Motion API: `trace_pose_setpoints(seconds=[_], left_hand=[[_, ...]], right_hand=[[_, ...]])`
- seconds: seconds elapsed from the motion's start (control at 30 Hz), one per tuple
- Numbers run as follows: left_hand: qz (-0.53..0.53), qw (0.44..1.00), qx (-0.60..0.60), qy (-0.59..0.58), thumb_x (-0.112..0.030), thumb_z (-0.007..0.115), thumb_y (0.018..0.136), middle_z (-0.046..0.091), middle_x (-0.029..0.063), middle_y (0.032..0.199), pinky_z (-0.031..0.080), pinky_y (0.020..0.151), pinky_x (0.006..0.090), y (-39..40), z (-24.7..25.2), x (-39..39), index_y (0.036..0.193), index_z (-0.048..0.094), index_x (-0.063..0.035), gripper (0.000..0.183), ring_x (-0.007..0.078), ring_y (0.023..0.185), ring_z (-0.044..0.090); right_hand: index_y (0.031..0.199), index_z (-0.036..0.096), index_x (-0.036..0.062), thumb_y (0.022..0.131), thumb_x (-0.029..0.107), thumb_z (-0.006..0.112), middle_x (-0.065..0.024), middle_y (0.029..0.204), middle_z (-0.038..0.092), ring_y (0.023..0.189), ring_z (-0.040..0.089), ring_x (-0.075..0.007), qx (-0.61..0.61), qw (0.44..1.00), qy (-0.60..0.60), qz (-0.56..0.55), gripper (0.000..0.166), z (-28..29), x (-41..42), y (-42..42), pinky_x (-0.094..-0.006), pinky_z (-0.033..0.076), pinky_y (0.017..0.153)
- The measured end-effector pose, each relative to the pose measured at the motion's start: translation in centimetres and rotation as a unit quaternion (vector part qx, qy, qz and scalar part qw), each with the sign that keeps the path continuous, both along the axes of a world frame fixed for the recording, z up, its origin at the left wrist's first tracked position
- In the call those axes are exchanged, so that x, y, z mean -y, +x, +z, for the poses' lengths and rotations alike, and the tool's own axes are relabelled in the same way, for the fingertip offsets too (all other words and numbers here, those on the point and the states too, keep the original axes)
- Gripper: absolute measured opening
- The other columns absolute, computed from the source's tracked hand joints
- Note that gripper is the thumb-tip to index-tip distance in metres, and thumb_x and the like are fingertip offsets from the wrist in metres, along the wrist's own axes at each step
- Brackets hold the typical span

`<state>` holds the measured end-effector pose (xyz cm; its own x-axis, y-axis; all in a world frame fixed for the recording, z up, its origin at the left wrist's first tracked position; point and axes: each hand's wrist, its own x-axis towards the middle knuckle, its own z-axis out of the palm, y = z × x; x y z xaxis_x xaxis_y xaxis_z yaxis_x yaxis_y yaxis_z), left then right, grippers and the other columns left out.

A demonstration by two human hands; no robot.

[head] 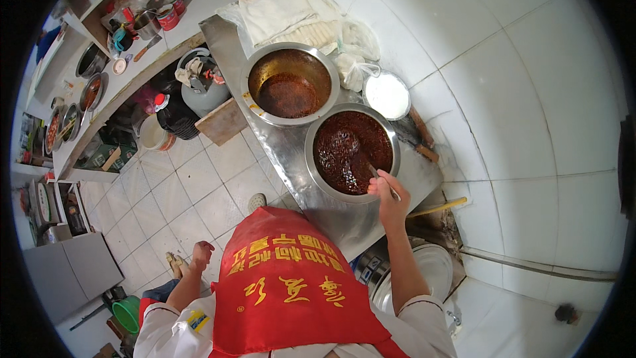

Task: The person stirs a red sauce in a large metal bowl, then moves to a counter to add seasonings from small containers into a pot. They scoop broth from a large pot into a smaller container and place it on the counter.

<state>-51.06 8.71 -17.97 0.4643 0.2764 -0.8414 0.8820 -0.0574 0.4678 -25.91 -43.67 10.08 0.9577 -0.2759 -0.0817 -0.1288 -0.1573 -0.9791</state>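
My right hand (390,191) grips the metal handle of a utensil (373,171), whose lower end is sunk in dark red chilli oil (348,146). A wide-rimmed stainless steel pot (311,171) holds this glossy oil. Beside it, nearly touching at the rims, stands a second steel pot (325,57) with a lower level of reddish sauce (288,94) and stained inner walls. Down at my side hangs my left hand (201,253), loosely curled, with no object visible in it. Both pots rest on a stainless steel table (278,146).
White cloths (278,15), a tied plastic bag (353,69) and a round container with white contents (387,94) lie along the tiled wall. Wooden-handled tools (425,151) are right of the near pot. A gas cylinder (201,94) stands under the left counter (184,20). Another person's shoes (176,263) show at left.
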Motion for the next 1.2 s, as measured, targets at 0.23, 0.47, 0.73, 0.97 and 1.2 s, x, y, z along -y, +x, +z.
trace_pose_setpoints(seconds=[0.23,0.47,0.73,0.97,1.2], left_hand=[[-0.025,0.999,0.031,-0.005,-0.005,0.039,0.080,0.043,-0.0001,0.048,0.029,0.033,0.0305,2.5,1.5,1.7,0.077,0.062,-0.0004,0.024,0.0119,0.036,0.036],[-0.054,0.998,-0.009,0.009,-0.006,0.040,0.081,0.045,0.0009,0.048,0.029,0.034,0.0302,1.3,1.4,2.1,0.079,0.063,0.0002,0.025,0.0129,0.036,0.037],[-0.008,1.000,-0.018,0.020,-0.004,0.041,0.081,0.041,-0.0007,0.048,0.024,0.033,0.0291,1.6,2.3,1.1,0.080,0.062,-0.0013,0.021,0.0113,0.036,0.034],[-0.057,0.998,-0.032,0.024,-0.007,0.045,0.082,0.045,0.0005,0.050,0.025,0.033,0.0279,0.9,1.6,1.6,0.081,0.063,-0.0010,0.019,0.0109,0.037,0.036],[-0.018,0.996,0.002,0.082,-0.011,0.053,0.083,0.051,0.0029,0.055,0.032,0.034,0.0294,2.6,2.9,1.5,0.081,0.063,-0.0006,0.014,0.0123,0.041,0.043]], right_hand=[[0.106,0.065,-0.0034,0.091,0.009,0.057,-0.0168,0.086,0.067,0.077,0.067,-0.0243,0.169,0.935,-0.292,0.111,0.021,1.0,0.6,0.2,-0.0332,0.052,0.069],[0.110,0.065,-0.0050,0.092,0.011,0.057,-0.0137,0.088,0.069,0.076,0.067,-0.0186,0.062,0.994,-0.076,-0.053,0.025,-1.2,0.7,1.2,-0.0302,0.054,0.070],[0.109,0.063,-0.0088,0.092,0.014,0.057,-0.0156,0.085,0.068,0.069,0.066,-0.0173,-0.068,0.987,0.106,-0.102,0.029,-0.5,3.2,-2.6,-0.0296,0.057,0.066],[0.107,0.064,-0.0079,0.093,0.013,0.058,-0.0154,0.083,0.069,0.067,0.066,-0.0180,-0.008,0.979,0.164,-0.121,0.026,-2.3,0.8,2.3,-0.0286,0.056,0.065],[0.106,0.065,-0.0064,0.092,0.016,0.060,-0.0148,0.081,0.068,0.067,0.065,-0.0172,-0.072,0.986,0.113,-0.100,0.027,-0.8,3.4,-3.1,-0.0295,0.056,0.064]])
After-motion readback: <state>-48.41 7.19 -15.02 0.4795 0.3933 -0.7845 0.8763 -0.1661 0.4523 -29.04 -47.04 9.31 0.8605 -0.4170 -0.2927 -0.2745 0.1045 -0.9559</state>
